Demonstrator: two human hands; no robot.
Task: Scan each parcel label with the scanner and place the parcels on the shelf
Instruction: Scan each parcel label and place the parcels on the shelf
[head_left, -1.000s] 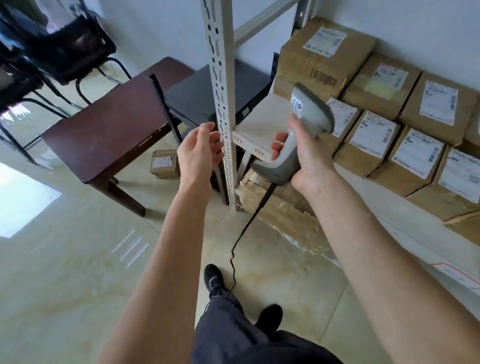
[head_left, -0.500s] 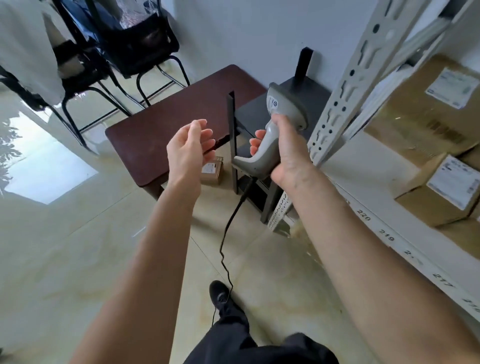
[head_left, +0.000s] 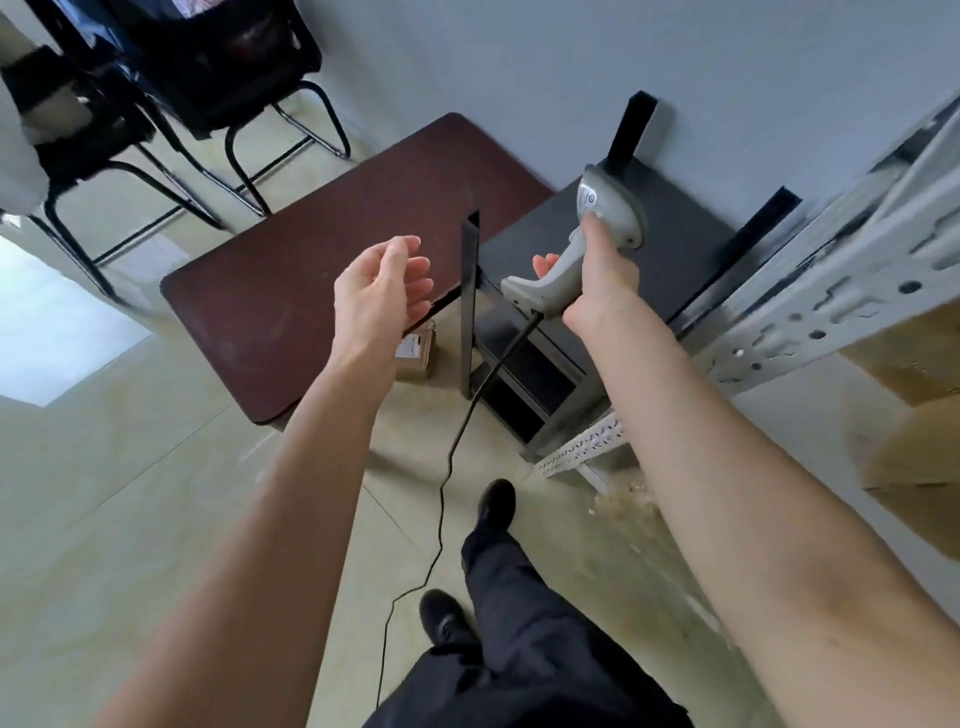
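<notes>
Head view: right hand (head_left: 597, 283) clamps grey plastic corded scanner (head_left: 587, 249), held raised. Left hand (head_left: 382, 283) empty, fingers relaxed. Small brown cardboard parcel (head_left: 415, 353) on floor just below left hand: unscanned, by the look. Brown boxes (head_left: 919, 447) already on grey metal shelf (head_left: 831, 306) right of right hand.

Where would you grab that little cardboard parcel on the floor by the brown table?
Probably from above, fingers across its two short side faces. The small parcel lies flat on the floor with its label up, partly behind the left hand, which is free. The brown table edge overhangs it, so come in from the open floor side. The right hand grips the scanner.
</notes>
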